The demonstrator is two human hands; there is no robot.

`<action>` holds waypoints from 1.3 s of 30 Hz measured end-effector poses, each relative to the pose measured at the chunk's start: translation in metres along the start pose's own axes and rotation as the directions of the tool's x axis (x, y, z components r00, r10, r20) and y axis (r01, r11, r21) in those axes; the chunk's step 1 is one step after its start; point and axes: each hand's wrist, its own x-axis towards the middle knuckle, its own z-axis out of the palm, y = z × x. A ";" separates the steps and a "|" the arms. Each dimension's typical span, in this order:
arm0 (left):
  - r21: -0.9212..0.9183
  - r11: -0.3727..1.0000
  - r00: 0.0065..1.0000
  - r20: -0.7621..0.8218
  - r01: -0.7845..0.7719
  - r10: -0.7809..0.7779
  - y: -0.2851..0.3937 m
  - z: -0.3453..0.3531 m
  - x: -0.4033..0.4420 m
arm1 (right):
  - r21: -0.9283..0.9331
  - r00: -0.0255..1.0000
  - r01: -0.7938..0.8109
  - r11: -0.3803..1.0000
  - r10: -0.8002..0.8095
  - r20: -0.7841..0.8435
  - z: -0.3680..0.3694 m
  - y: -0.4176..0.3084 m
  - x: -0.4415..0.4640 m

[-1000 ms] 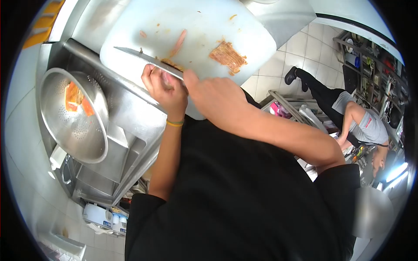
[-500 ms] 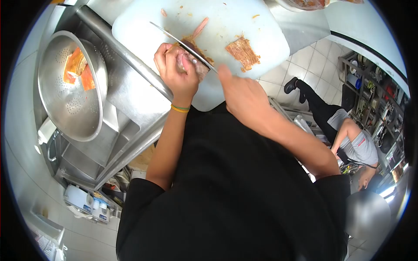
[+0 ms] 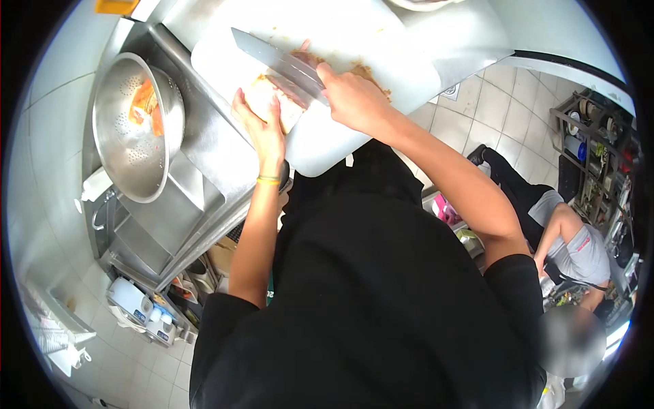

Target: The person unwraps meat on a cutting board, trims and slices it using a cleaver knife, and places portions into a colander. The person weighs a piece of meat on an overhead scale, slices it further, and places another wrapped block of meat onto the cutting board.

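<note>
My right hand (image 3: 357, 102) is wrapped round the handle of a broad kitchen knife (image 3: 266, 56). Its blade slants to the upper left over the white cutting board (image 3: 320, 150), its flat side turned towards me. My left hand (image 3: 262, 133) grips a pale, thick piece of meat (image 3: 262, 95), thumb on the near side and fingers on the outer side. Just beyond the blade lies a darker bit of meat (image 3: 310, 57), partly hidden by it. A thin brown slice (image 3: 368, 71) rests farther right, partly behind my right hand.
On the left, a steel colander (image 3: 112, 160) holds orange-brown pieces (image 3: 144, 105) beside the metal counter (image 3: 218, 146). A bowl rim (image 3: 422, 5) shows at the top edge. Another person (image 3: 562, 221) in a grey top is at the right, near crowded shelves (image 3: 589, 146).
The knife has come away from the meat's cut side, its blade now turned flatter. My left hand has shifted its grip and the meat's pale side now shows. The whole view has shifted slightly.
</note>
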 end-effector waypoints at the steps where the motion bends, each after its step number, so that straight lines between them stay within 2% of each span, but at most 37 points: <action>1: 0.062 0.998 0.999 0.042 0.023 -0.025 0.000 0.001 -0.002 | -0.009 0.999 -0.007 1.000 0.006 -0.032 -0.007 0.008 -0.006; 2: 0.132 0.990 0.995 0.077 0.053 -0.063 -0.003 -0.002 -0.007 | -0.013 0.998 -0.011 1.000 0.010 -0.055 -0.011 0.015 -0.012; 3: 0.226 0.974 1.000 -0.022 0.020 -0.016 0.004 0.004 -0.009 | 0.042 0.994 -0.024 0.999 0.029 -0.107 -0.015 0.022 -0.020; 4: 0.239 0.971 0.999 -0.043 0.019 -0.009 0.014 0.006 -0.011 | 0.102 0.993 -0.054 0.993 0.065 -0.101 -0.024 0.027 -0.028; 5: 0.243 0.969 0.999 0.005 0.039 -0.041 0.025 0.009 -0.008 | 0.153 0.991 -0.076 0.985 0.092 -0.096 -0.035 0.032 -0.035; 7: 0.280 0.957 0.991 0.077 0.080 -0.106 0.054 0.017 0.001 | 0.235 0.973 -0.051 0.971 0.101 -0.206 -0.047 0.047 -0.054; 8: 0.318 0.942 0.983 0.107 0.107 -0.148 0.065 0.019 0.005 | 0.214 0.958 0.008 0.977 0.053 -0.280 -0.049 0.057 -0.063; 9: 0.314 0.942 0.987 0.068 0.116 -0.145 0.063 0.019 0.011 | 0.188 0.936 0.066 0.980 0.004 -0.353 -0.051 0.068 -0.073; 11: -0.024 0.988 0.947 0.290 0.152 -0.139 0.051 0.020 0.023 | 0.151 0.913 0.119 0.981 -0.048 -0.406 -0.052 0.093 -0.092; 12: -0.035 0.990 0.960 0.248 0.140 -0.127 0.047 0.014 0.023 | 0.232 0.942 0.033 0.972 0.047 -0.334 -0.058 0.095 -0.104; 13: -0.296 0.905 0.928 0.306 0.306 -0.214 0.043 0.006 0.023 | 0.305 0.957 -0.057 0.951 0.138 -0.253 -0.063 0.094 -0.116; 14: -0.519 0.729 0.883 0.391 0.446 -0.261 0.039 -0.004 0.023 | 0.332 0.956 -0.121 0.935 0.200 -0.215 -0.062 0.097 -0.124; 15: -0.532 0.736 0.899 0.362 0.418 -0.248 0.034 -0.017 0.021 | 0.358 0.948 -0.191 0.914 0.266 -0.174 -0.060 0.096 -0.131; 16: -0.735 0.444 0.858 0.463 0.512 -0.223 0.030 -0.035 0.015 | 0.353 0.955 -0.162 0.922 0.237 -0.180 -0.059 0.087 -0.138; 17: -0.817 0.091 0.819 0.553 0.569 -0.153 0.025 -0.049 0.010 | 0.409 0.944 -0.229 0.883 0.304 -0.127 -0.057 0.078 -0.145; 18: -0.828 0.096 0.831 0.537 0.552 -0.148 0.029 -0.061 0.007 | 0.460 0.926 -0.300 0.836 0.371 -0.071 -0.054 0.069 -0.147; 19: -0.840 0.069 0.842 0.533 0.538 -0.086 0.034 -0.070 0.005 | 0.455 0.931 -0.286 0.843 0.357 -0.076 -0.044 0.069 -0.145; 20: -0.844 0.036 0.845 0.534 0.534 -0.027 0.036 -0.075 0.001 | 0.423 0.955 -0.115 0.899 0.217 -0.201 -0.026 0.076 -0.144; 21: -0.841 0.031 0.842 0.540 0.540 -0.023 0.033 -0.069 -0.004 | 0.398 0.952 -0.039 0.916 0.156 -0.265 -0.017 0.073 -0.147; 22: -0.832 0.351 0.901 0.420 0.430 -0.106 0.031 -0.054 -0.010 | 0.366 0.941 0.035 0.930 0.093 -0.326 -0.011 0.064 -0.149; 23: -0.711 0.636 0.950 0.281 0.300 -0.135 0.027 -0.042 -0.015 | 0.214 0.922 0.143 0.966 -0.051 -0.384 -0.005 0.055 -0.143; 24: -0.714 0.622 0.942 0.308 0.320 -0.131 0.016 -0.033 -0.018 | 0.050 0.891 0.236 0.971 -0.195 -0.410 -0.002 0.039 -0.139; 25: -0.263 0.962 0.991 0.125 0.078 -0.047 0.002 -0.023 -0.022 | 0.040 0.896 0.201 0.979 -0.167 -0.410 -0.003 0.020 -0.138; 26: 0.310 0.941 0.990 0.016 -0.136 0.138 -0.009 -0.015 -0.030 | 0.059 0.949 0.041 0.997 -0.021 -0.315 -0.006 -0.003 -0.137; 27: 0.224 0.960 0.983 -0.035 -0.171 0.183 0.000 -0.021 -0.030 | 0.067 0.967 -0.111 0.992 0.123 -0.223 -0.004 -0.020 -0.134; 28: 0.204 0.962 0.981 -0.029 -0.182 0.192 0.006 -0.022 -0.020 | 0.055 0.962 -0.122 0.991 0.131 -0.240 -0.001 -0.029 -0.128; 30: 0.015 0.925 0.925 0.012 -0.381 0.380 0.007 -0.026 -0.014 | -0.055 0.962 -0.059 0.997 0.043 -0.269 0.011 -0.045 -0.128; 31: -0.051 0.908 0.908 0.033 -0.416 0.418 0.005 -0.024 -0.010 | -0.083 0.965 -0.101 0.991 0.077 -0.252 0.009 -0.062 -0.127; 34: -0.085 0.917 0.911 0.110 -0.390 0.398 -0.001 -0.017 -0.012 | -0.124 0.970 -0.102 0.987 0.071 -0.233 0.016 -0.083 -0.122; 35: -0.073 0.910 0.908 0.070 -0.409 0.414 -0.003 -0.014 -0.012 | -0.129 0.968 -0.117 0.985 0.085 -0.234 0.017 -0.088 -0.121; 39: -0.020 0.892 0.888 0.090 -0.451 0.451 -0.002 -0.014 -0.009 | -0.196 0.974 -0.134 0.971 0.093 -0.205 0.017 -0.104 -0.119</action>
